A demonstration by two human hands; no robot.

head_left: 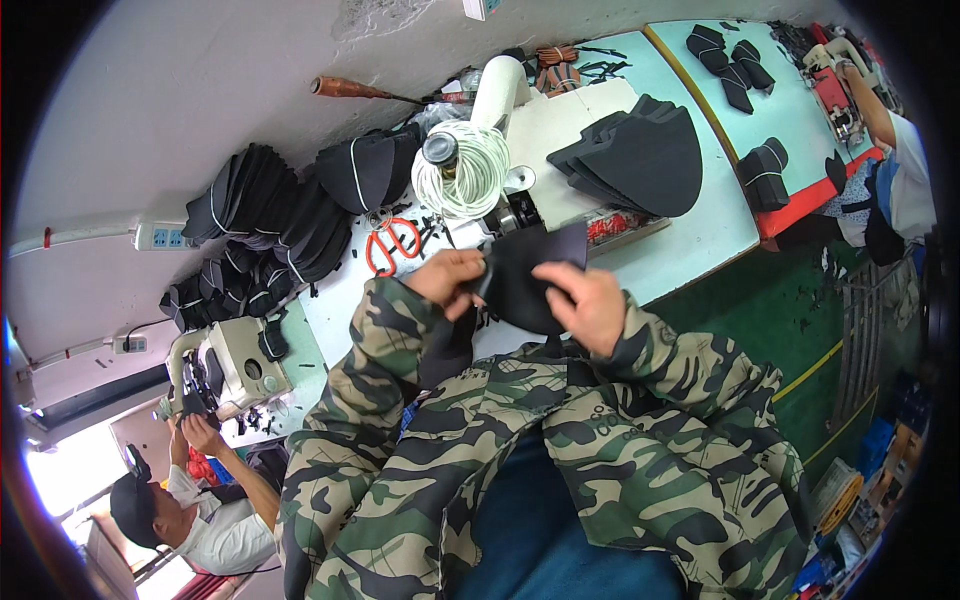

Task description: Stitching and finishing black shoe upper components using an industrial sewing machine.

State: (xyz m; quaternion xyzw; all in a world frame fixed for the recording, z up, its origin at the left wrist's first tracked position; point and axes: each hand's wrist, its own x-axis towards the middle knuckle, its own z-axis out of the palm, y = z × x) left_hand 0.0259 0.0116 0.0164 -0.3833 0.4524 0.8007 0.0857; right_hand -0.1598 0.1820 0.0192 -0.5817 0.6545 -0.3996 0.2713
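A black, curved piece of sheet material [530,285] is held up in front of my body, near the sewing machine's needle end. My left hand [448,280] pinches its left edge between thumb and fingers. On the right side, my right hand [587,308] has bent fingers on the piece, slightly blurred. Another dark piece [448,352] hangs below my left hand, partly hidden by the sleeve. Beyond my hands stands the cream sewing machine [577,118], with a fanned stack of black cut pieces [645,155] on it. A spool of pale thread [462,175] sits before it.
Orange-handled scissors [392,247] and black scraps lie left of the thread. Tied bundles of black pieces [250,195] are piled by the wall, near a screwdriver [350,89]. One person works at another sewing machine [245,368] at lower left, another person [905,170] at far right.
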